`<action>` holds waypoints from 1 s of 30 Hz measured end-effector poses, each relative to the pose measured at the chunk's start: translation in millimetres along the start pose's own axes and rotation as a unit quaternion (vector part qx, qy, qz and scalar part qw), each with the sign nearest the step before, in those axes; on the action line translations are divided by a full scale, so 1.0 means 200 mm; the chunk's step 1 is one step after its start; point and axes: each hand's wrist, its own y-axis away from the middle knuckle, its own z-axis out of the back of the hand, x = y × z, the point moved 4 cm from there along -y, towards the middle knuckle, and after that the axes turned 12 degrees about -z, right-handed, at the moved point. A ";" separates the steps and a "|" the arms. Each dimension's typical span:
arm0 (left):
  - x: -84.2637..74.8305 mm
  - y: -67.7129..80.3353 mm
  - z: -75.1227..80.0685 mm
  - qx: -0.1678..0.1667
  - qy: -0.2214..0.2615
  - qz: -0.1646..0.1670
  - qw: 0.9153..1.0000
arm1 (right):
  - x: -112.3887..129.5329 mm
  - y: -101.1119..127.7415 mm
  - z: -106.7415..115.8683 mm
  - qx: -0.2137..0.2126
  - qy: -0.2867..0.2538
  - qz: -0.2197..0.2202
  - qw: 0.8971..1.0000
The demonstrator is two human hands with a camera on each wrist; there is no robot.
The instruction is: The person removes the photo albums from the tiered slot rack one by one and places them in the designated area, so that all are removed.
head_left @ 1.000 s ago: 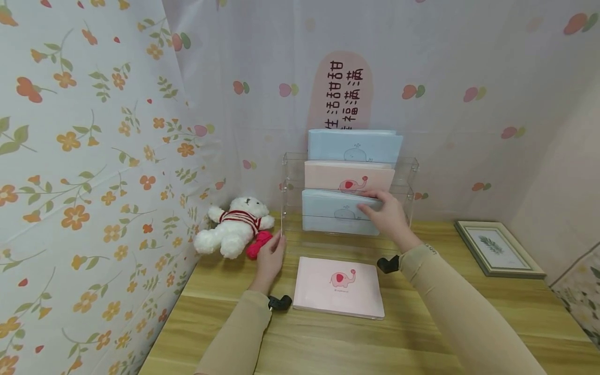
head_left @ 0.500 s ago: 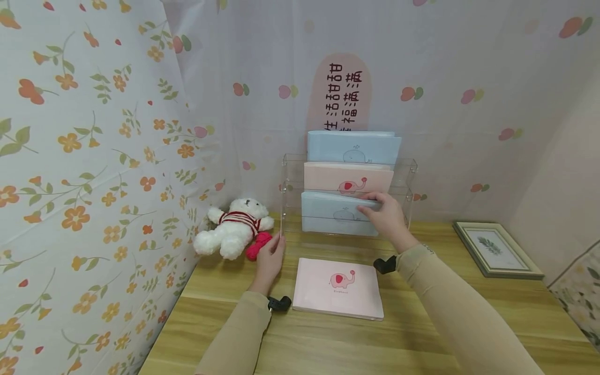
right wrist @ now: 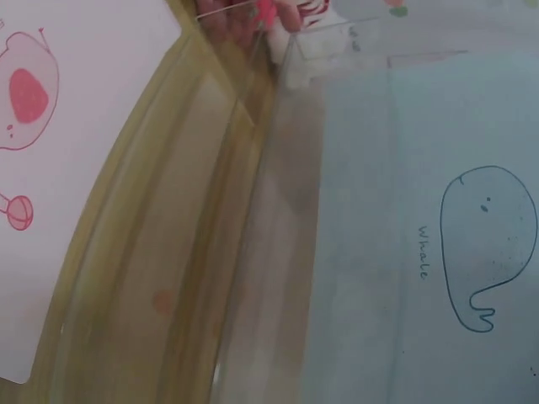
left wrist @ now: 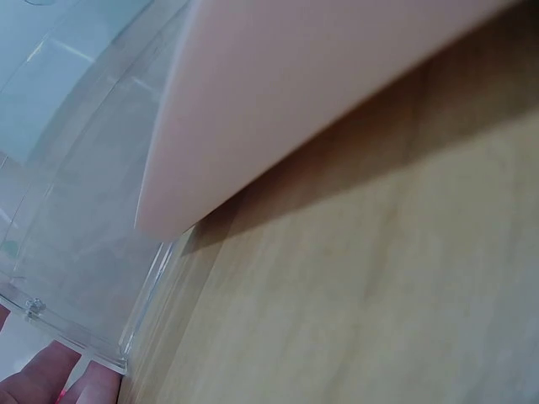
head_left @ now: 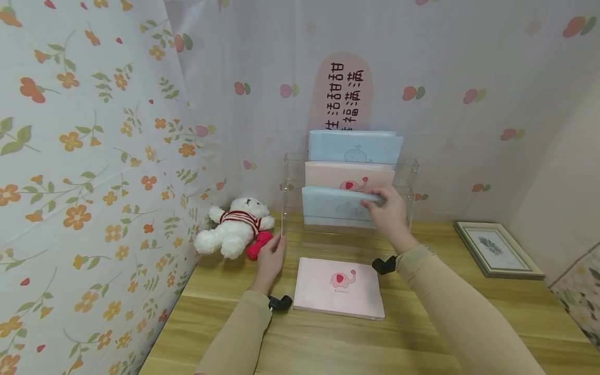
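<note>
A clear acrylic rack (head_left: 300,226) stands at the back of the table, holding booklets in three stepped tiers. My right hand (head_left: 392,213) pinches the top right edge of the lowest one, a light-blue booklet (head_left: 323,205) with a whale drawing. Its lower part sits behind the rack's clear front, and the right wrist view shows the word "Whale" on the cover. At the rack's left side panel, my left hand (head_left: 271,258) grips the lower front edge; its fingertips (left wrist: 97,383) show beyond the panel in the left wrist view. A pink elephant booklet (head_left: 337,297) lies flat in front.
Behind the lowest tier stand a pink elephant booklet (head_left: 328,174) and, highest, a blue whale booklet (head_left: 330,146). A white plush bear (head_left: 229,237) and a bright pink item (head_left: 258,246) lie left of the rack. A framed plant picture (head_left: 499,249) rests at right.
My right hand has raised the lowest blue booklet slightly, so its bottom edge sits higher behind the rack's front. The left hand stays at the side panel.
</note>
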 end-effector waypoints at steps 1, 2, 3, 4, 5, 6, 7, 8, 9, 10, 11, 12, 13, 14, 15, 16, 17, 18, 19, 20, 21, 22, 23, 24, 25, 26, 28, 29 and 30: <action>0.00 0.00 0.00 0.000 -0.001 -0.002 1.000 | 0.01 0.00 0.01 -0.003 0.002 0.005 1.000; -0.01 0.00 0.00 0.000 0.002 0.000 1.000 | 0.02 0.01 0.02 -0.005 0.003 0.008 1.000; -0.01 0.00 0.00 0.000 0.003 0.001 1.000 | 0.03 0.02 0.02 -0.008 0.005 0.012 1.000; -0.01 0.00 0.01 -0.001 0.004 0.002 1.000 | 0.04 0.02 0.03 -0.011 0.005 0.016 1.000; -0.02 0.00 0.01 -0.002 0.005 0.003 1.000 | 0.05 0.03 0.04 -0.014 0.006 0.019 1.000; -0.02 0.00 0.01 -0.002 0.008 0.005 1.000 | 0.06 0.04 0.04 -0.019 0.006 0.024 1.000; -0.02 0.00 0.02 -0.003 0.007 0.005 1.000 | 0.07 0.04 0.05 -0.024 0.006 0.029 0.999; -0.02 0.00 0.02 -0.004 0.006 0.005 1.000 | 0.08 0.05 0.06 -0.029 0.005 0.035 0.999; -0.02 0.00 0.02 -0.003 0.003 0.004 1.000 | 0.09 0.06 0.07 -0.036 0.002 0.042 0.998; -0.02 0.00 0.01 -0.003 0.000 0.003 1.000 | 0.10 0.07 0.08 -0.043 0.000 0.049 0.998; -0.02 0.00 0.01 -0.002 0.000 0.002 1.000 | 0.11 0.08 0.09 -0.049 -0.002 0.057 0.997; -0.01 0.00 0.01 -0.002 0.001 0.003 1.000 | 0.11 0.10 0.10 -0.056 -0.005 0.066 0.996; -0.01 0.00 0.00 0.000 0.000 0.002 1.000 | 0.12 0.11 0.11 -0.059 -0.010 0.072 0.996; 0.00 0.00 0.00 0.000 0.002 0.004 1.000 | 0.12 0.12 0.13 -0.060 -0.016 0.078 0.995; 0.00 0.00 0.00 0.000 0.003 0.007 1.000 | 0.13 0.13 0.14 -0.061 -0.019 0.079 0.995; -0.01 0.00 0.00 0.000 0.004 0.012 1.000 | 0.13 0.15 0.15 -0.060 -0.021 0.080 0.995; -0.02 0.00 0.00 0.001 0.005 0.016 1.000 | 0.13 0.16 0.16 -0.060 -0.024 0.082 0.995; -0.02 0.00 0.01 0.000 0.003 0.018 1.000 | 0.13 0.17 0.17 -0.058 -0.026 0.084 0.994; -0.02 0.00 0.01 0.000 0.002 0.017 1.000 | 0.13 0.19 0.17 -0.057 -0.024 0.085 0.994; -0.01 0.00 0.00 0.001 0.004 0.021 1.000 | 0.13 0.20 0.18 -0.058 -0.019 0.087 0.994; 0.00 -0.01 0.00 0.002 0.003 0.021 1.000 | 0.12 0.22 0.19 -0.057 -0.014 0.089 0.994; 0.02 -0.01 0.00 0.003 0.005 0.021 1.000 | 0.12 0.24 0.20 -0.056 -0.011 0.094 0.994; 0.04 -0.01 -0.01 0.003 0.009 0.022 1.000 | 0.12 0.26 0.21 -0.055 -0.007 0.099 0.994; 0.06 -0.02 -0.01 0.005 0.012 0.021 1.000 | 0.11 0.28 0.21 -0.053 -0.003 0.101 0.993; 0.08 -0.02 -0.02 0.005 0.015 0.021 1.000 | 0.10 0.30 0.22 -0.051 0.003 0.103 0.993; 0.09 -0.03 -0.02 0.006 0.019 0.027 0.999 | 0.10 0.32 0.22 -0.048 0.006 0.105 0.993; 0.10 -0.03 -0.02 0.008 0.021 0.030 0.999 | 0.09 0.37 0.23 -0.042 0.008 0.107 0.993; 0.09 -0.03 -0.02 0.010 0.020 0.035 0.999 | 0.08 0.39 0.23 -0.040 0.012 0.109 0.993; 0.09 -0.02 -0.02 0.011 0.016 0.033 0.999 | 0.08 0.41 0.23 -0.038 0.014 0.110 0.993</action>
